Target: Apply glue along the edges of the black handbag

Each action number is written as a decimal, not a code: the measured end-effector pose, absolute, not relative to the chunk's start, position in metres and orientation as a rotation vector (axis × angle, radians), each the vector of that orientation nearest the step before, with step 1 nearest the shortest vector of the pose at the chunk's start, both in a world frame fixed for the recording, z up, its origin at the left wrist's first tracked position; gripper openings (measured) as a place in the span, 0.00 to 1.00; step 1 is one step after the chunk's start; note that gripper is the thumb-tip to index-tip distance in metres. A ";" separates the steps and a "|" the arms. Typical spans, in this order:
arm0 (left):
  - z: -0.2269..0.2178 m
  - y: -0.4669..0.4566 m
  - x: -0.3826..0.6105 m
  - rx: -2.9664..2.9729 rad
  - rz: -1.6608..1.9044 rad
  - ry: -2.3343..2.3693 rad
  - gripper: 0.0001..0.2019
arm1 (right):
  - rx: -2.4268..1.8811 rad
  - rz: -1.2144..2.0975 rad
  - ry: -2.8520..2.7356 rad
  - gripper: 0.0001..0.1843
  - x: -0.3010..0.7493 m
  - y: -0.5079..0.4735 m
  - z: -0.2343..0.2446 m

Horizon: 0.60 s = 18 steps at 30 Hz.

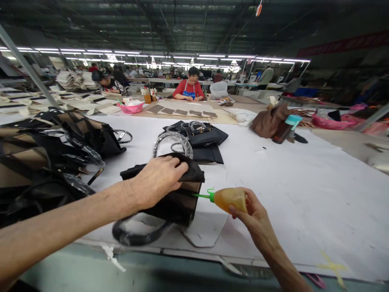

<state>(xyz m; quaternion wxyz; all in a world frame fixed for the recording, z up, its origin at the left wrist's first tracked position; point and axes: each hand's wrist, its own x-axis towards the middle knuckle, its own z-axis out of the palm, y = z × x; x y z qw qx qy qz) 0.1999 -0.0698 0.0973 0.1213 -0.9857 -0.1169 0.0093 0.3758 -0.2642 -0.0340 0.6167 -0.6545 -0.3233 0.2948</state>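
Observation:
A black handbag [174, 202] lies on the white table cover [288, 194] in front of me, its plastic-wrapped handles sticking out at the near and far ends. My left hand [156, 178] grips the folded black flap on top of the bag and holds it down. My right hand [257, 217] holds a small amber squeeze bottle [229, 198] on its side. The bottle's green nozzle [202, 196] points left and touches the bag's open brown edge.
A heap of black handbags [51, 154] fills the left side. Two more black bags [202, 140] lie beyond mine. A brown bag and a dark bottle with a teal cap [284, 127] sit at the right. Across the table a person in red [189, 87] works; others farther back.

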 end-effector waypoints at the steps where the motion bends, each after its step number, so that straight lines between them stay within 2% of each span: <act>1: 0.090 -0.073 0.200 -2.871 0.011 -0.342 0.08 | -1.512 0.675 -0.749 0.25 0.376 -0.262 -0.036; 7: 0.064 -0.079 0.203 -2.899 -0.037 -0.379 0.08 | -1.578 0.631 -0.761 0.26 0.380 -0.261 -0.043; 18: 0.051 -0.085 0.197 -2.940 -0.093 -0.407 0.07 | -1.633 0.516 -0.746 0.27 0.390 -0.252 -0.069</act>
